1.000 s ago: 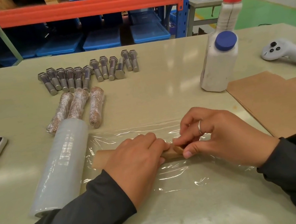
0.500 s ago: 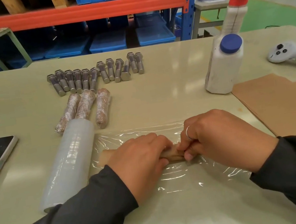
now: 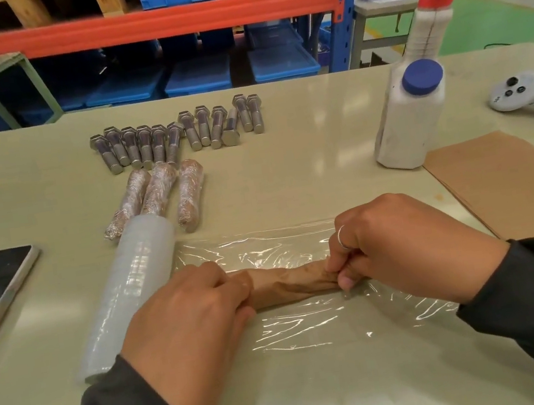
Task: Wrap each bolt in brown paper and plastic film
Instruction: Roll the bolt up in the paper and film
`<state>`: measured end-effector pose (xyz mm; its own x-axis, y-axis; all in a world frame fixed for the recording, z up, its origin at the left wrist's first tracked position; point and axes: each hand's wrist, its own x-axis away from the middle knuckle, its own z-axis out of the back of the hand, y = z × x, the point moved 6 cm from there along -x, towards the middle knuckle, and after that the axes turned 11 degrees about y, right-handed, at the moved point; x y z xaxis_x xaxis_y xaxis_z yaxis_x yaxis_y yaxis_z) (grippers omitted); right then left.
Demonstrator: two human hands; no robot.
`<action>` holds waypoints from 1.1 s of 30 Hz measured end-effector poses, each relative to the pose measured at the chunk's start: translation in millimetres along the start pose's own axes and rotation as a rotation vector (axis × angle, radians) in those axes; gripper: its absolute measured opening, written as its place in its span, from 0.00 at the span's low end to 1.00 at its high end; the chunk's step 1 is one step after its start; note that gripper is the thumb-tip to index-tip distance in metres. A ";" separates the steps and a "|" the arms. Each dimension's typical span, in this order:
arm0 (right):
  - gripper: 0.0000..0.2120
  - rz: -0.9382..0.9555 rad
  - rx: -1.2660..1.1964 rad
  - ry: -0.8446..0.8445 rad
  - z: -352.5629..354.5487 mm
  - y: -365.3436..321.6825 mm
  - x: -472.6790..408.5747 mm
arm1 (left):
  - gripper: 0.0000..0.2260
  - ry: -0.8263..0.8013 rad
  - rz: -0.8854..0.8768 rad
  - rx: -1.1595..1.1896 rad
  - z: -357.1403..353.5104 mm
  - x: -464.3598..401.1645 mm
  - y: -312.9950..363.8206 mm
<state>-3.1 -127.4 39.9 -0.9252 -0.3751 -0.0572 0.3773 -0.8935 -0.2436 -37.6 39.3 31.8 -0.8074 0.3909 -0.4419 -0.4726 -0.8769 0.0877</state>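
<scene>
Since the earlier frames, our hands have drawn apart along the paper-wrapped bolt [image 3: 291, 283], so more of its brown middle shows between them, and the right hand's fingers have curled from a loose pinch into a tighter grip. From the head view, our only one, the bolt lies crosswise at lower centre of the frame on the spread plastic film [image 3: 266, 251], which runs out from the film roll [image 3: 128, 303] at lower left. Our left hand [image 3: 190, 321] covers the bolt's left end with its fingers curled over it; our right hand [image 3: 400, 248] has its fingertips [image 3: 332, 267] clamped on the twisted paper at the right end. We judge the paper stage is being finished, ends tucked, and the film stage is about to begin. Next we would need to keep the paper closed while rolling the bolt so the film catches and winds around it, then tear the film free. At upper centre twelve or so bare bolts [image 3: 175, 134] wait in a row, with three finished wrapped bolts [image 3: 157, 196] just below them, touching one another. More brown paper sheets [image 3: 516, 186] lie at the right edge.
</scene>
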 end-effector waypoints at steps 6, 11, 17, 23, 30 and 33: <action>0.07 0.003 -0.006 -0.010 -0.2 0.9 -0.2 | 0.05 -0.131 0.150 0.101 -11.8 -6.0 -10.7; 0.07 0.009 0.007 -0.013 -0.7 0.6 -0.5 | 0.06 -0.202 0.140 0.074 -19.1 -8.7 -15.5; 0.07 0.017 0.022 -0.014 -1.0 0.7 -1.0 | 0.04 -0.252 0.137 0.025 -16.0 -22.5 -16.3; 0.07 0.021 0.027 -0.020 -1.1 0.7 -1.5 | 0.16 -0.246 0.141 0.053 -12.4 -43.8 -21.5; 0.06 0.031 0.026 -0.021 -0.7 -0.3 -1.2 | 0.12 -0.352 0.207 0.000 -26.1 -49.3 -24.7; 0.07 0.035 0.037 -0.024 -0.8 -0.4 -1.6 | 0.08 -0.400 0.212 -0.033 -29.4 -44.5 -27.4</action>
<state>-1.7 -126.3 39.4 -0.9103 -0.4119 -0.0422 0.4113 -0.8879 -0.2060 21.7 37.6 22.8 -0.9611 0.2738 -0.0368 -0.2762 -0.9551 0.1073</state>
